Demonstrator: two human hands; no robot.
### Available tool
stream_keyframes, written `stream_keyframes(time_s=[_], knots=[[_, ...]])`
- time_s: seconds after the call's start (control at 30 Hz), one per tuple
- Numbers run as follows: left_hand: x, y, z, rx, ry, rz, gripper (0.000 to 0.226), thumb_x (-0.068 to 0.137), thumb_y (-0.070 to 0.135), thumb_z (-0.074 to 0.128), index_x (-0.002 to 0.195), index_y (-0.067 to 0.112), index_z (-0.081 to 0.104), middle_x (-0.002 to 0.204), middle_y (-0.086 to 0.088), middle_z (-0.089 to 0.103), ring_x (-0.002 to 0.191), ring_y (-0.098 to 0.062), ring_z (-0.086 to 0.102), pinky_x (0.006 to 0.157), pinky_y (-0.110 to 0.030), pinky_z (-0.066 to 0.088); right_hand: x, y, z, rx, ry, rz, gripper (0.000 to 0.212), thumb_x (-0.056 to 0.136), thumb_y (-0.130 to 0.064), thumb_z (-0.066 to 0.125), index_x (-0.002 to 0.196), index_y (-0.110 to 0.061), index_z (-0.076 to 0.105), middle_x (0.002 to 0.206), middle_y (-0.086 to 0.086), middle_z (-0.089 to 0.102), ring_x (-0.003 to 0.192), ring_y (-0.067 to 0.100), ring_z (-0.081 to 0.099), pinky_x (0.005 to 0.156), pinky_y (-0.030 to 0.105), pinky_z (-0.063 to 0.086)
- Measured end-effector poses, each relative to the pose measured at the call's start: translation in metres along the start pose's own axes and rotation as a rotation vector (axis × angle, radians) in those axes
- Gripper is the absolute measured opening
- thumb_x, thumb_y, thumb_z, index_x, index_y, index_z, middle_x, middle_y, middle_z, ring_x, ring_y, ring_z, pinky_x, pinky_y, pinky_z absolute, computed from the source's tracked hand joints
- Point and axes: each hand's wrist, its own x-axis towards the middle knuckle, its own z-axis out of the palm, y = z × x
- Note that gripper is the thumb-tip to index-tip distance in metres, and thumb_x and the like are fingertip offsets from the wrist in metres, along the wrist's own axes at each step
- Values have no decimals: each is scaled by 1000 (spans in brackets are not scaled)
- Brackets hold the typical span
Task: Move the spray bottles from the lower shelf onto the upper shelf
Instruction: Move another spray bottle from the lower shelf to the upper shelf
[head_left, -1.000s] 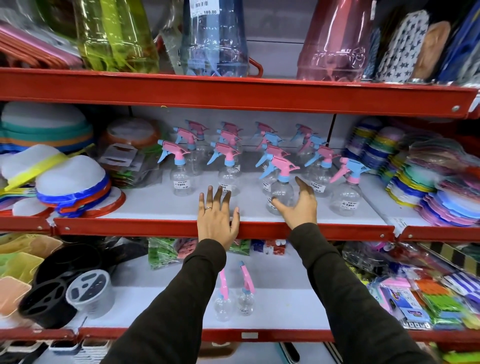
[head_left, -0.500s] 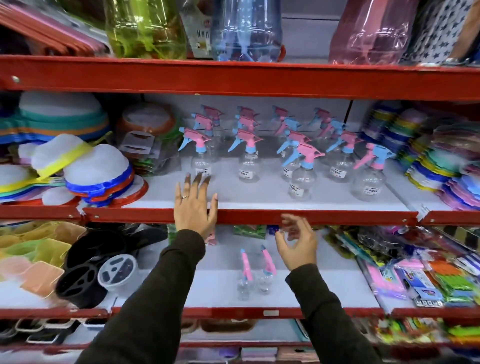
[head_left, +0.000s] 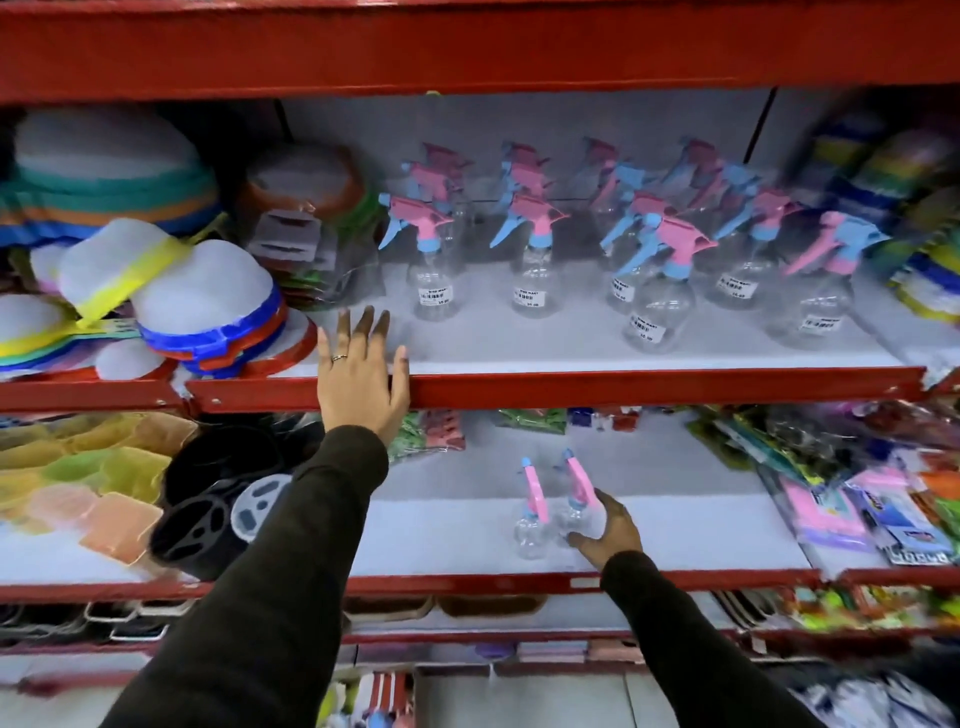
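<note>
Two small clear spray bottles with pink and blue heads stand side by side on the lower shelf (head_left: 457, 540): a left bottle (head_left: 530, 525) and a right bottle (head_left: 571, 504). My right hand (head_left: 608, 530) reaches around the right bottle with fingers spread, touching or almost touching it; I cannot tell if it grips. My left hand (head_left: 361, 371) lies flat and open on the red front edge of the upper shelf (head_left: 571, 387). Several matching spray bottles (head_left: 657, 306) with price labels stand in rows on that upper shelf.
Stacked white lids with coloured rims (head_left: 202, 317) fill the upper shelf's left side, stacks of coloured plates (head_left: 924, 249) its right. On the lower shelf, black round holders (head_left: 218, 499) and pastel trays (head_left: 78, 483) sit left, packaged goods (head_left: 857, 499) right.
My right hand has left the upper shelf, dropped to the lower shelf and reached the right bottle. My left hand has stayed on the upper shelf's edge. The camera moved closer and lower.
</note>
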Motion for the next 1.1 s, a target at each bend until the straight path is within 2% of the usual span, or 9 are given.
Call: stream_keyframes(time_s=[0.07, 0.17, 0.27, 0.4, 0.6, 0.8, 0.93, 0.97, 1.1], knots=[[0, 0, 3, 13, 4, -5, 64, 101, 45, 18, 151, 11, 39, 158, -11, 38, 153, -30, 17, 125, -52, 4, 7, 2, 7, 13, -26, 13, 65, 72, 1, 80, 132, -5, 54, 117, 2, 57, 110, 27, 59, 87, 22, 40], [1, -1, 5, 11, 19, -7, 62, 101, 44, 19, 150, 12, 40, 157, -12, 40, 153, -31, 18, 125, -52, 4, 15, 7, 18, 85, 13, 58, 64, 74, 1, 79, 132, -9, 53, 125, 12, 63, 107, 32, 60, 93, 30, 48], [1, -1, 5, 9, 36, -2, 61, 102, 43, 20, 150, 12, 41, 156, -12, 41, 153, -32, 19, 125, -52, 5, 16, 9, 21, 101, 52, 56, 59, 75, 0, 78, 128, -12, 55, 123, 15, 65, 102, 30, 60, 92, 33, 52], [-1, 0, 3, 3, 30, -4, 61, 101, 44, 19, 149, 13, 41, 157, -11, 41, 153, -31, 19, 125, -51, 4, 6, 10, 11, 35, 144, -19, 59, 77, -12, 80, 130, -12, 53, 125, 14, 62, 111, 34, 61, 96, 33, 47], [-1, 1, -1, -7, 7, -10, 59, 101, 43, 21, 148, 14, 43, 156, -11, 42, 153, -31, 19, 125, -51, 4, -30, -2, -14, 24, 278, -209, 64, 64, -33, 87, 120, -20, 57, 114, 3, 62, 100, 23, 62, 91, 43, 57], [-3, 3, -5, -24, -8, -5, 59, 102, 43, 22, 148, 13, 43, 156, -13, 42, 153, -32, 20, 125, -53, 5, -75, -41, -27, 33, 318, -454, 71, 56, -47, 87, 115, -21, 57, 106, -2, 60, 93, 19, 64, 81, 33, 60], [-2, 3, -6, -19, -19, 0, 60, 101, 43, 21, 149, 13, 42, 156, -13, 41, 153, -32, 19, 124, -54, 6, -90, -82, -40, 61, 390, -671, 71, 57, -42, 87, 118, -16, 60, 104, -6, 59, 88, 7, 58, 80, 3, 44], [-2, 2, -6, -17, -23, -1, 61, 101, 43, 20, 149, 13, 41, 157, -13, 41, 153, -32, 19, 124, -54, 6, -91, -95, -44, 68, 422, -716, 69, 58, -41, 87, 115, -14, 61, 101, -6, 59, 85, 5, 56, 79, 0, 41], [-1, 0, -3, -33, -6, 0, 60, 101, 43, 22, 148, 13, 44, 155, -14, 43, 152, -33, 20, 124, -54, 7, -86, -142, -62, 121, 527, -813, 57, 59, -43, 83, 104, -13, 63, 93, -1, 59, 82, 10, 57, 76, 13, 46]])
